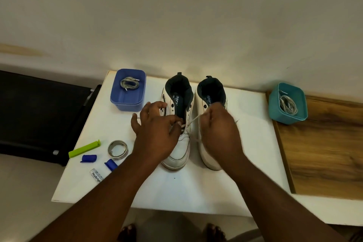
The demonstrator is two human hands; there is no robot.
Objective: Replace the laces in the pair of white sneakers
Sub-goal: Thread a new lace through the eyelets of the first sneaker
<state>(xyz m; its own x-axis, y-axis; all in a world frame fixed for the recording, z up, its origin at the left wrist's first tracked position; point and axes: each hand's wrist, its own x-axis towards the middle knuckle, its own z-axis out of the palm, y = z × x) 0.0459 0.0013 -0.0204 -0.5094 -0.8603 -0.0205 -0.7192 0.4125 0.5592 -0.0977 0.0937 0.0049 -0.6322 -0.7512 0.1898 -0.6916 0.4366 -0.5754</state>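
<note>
Two white sneakers stand side by side on the white table (196,188), toes toward me. My left hand (157,131) rests over the left sneaker (177,155), fingertips pinched at its eyelets on the lace (193,121). My right hand (220,125) covers the right sneaker (208,94) and pulls the same white lace taut, up and to the right. A coiled grey lace (128,83) lies in the blue tub (127,102) at the back left. More grey laces (287,104) fill the teal tub (275,108) at the right.
Near the table's left front lie a green clip (84,148), a roll of tape (117,149), two blue caps (88,158) and a small white tube (96,176). A wooden board (324,153) adjoins on the right, a dark chair (39,112) stands left. My bare feet (127,232) show below.
</note>
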